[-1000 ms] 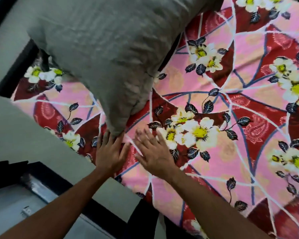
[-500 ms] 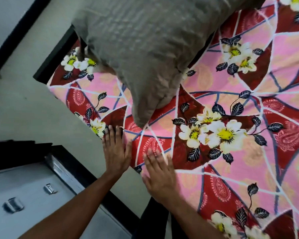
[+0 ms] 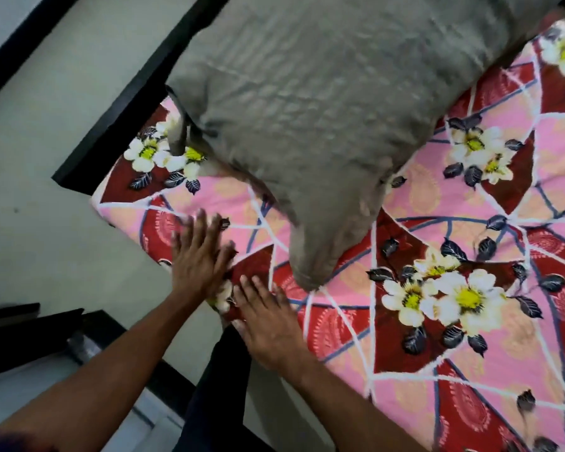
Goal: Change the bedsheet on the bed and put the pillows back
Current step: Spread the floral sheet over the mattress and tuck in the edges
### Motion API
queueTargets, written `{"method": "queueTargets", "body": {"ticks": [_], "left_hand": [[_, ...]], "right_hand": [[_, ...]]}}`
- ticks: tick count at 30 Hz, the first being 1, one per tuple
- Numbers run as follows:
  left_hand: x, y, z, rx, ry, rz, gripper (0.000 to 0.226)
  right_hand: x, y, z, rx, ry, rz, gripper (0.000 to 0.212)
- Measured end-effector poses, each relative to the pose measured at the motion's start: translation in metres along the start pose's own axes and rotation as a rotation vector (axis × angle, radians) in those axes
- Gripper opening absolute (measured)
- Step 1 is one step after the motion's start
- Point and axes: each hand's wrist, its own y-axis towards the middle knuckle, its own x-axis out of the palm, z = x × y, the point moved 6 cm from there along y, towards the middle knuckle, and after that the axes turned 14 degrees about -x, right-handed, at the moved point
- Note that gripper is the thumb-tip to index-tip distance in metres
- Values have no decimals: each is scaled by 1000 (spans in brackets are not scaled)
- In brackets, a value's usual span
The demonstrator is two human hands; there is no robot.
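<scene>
Compared with the earlier frames, both hands have slid toward the left edge of the bed, and the pillow now fills more of the upper frame. We see the bedsheet (image 3: 437,370), a pink and red floral print, spread flat across the centre and right of the frame and reaching the mattress edge at centre left. On it lies the grey pillow (image 3: 323,109), in the upper centre, one corner pointing down toward the hands. We judge both items soft, light and limp: the sheet will wrinkle and drag under a palm, so it is best taken at its hem or corner, and the pillow by its corners or short side. Our left hand (image 3: 199,256) lies flat at the sheet's edge, blurred, fingers spread, holding nothing. Our right hand (image 3: 268,324) rests just beside it, lower centre, palm down, its grip likewise wide and empty. We judge the step to be smoothing.
</scene>
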Motion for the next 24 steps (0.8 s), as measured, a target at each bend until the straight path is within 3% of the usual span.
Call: {"method": "queueTargets", "body": {"ticks": [2, 7, 9, 11, 13, 15, 18, 21, 24], "left_hand": [[-11, 35, -55, -127, -12, -31, 69], [-29, 76, -145, -261, -118, -84, 75], [-36, 86, -156, -279, -168, -87, 75], [-45, 100, -162, -294, -255, -65, 73], [-56, 113, -161, -239, -333, -33, 69], [-65, 127, -154, -124, -376, 12, 63], [-73, 153, -141, 87, -385, -4, 58], [-62, 166, -143, 283, -246, -106, 60], [-50, 166, -165, 267, -112, -130, 62]], "right_hand": [[0, 42, -6, 27, 20, 39, 59], [-16, 148, 36, 310, 0, 201, 58], [-13, 194, 40, 386, -18, 152, 61], [1, 244, 10, 248, 0, 36, 62], [18, 282, -41, -69, 62, -69, 60], [19, 298, -64, -205, 123, -39, 62], [-3, 301, -25, 50, 85, 133, 56], [-10, 289, 12, 302, -11, 143, 57], [4, 286, -10, 155, -42, 15, 61]]}}
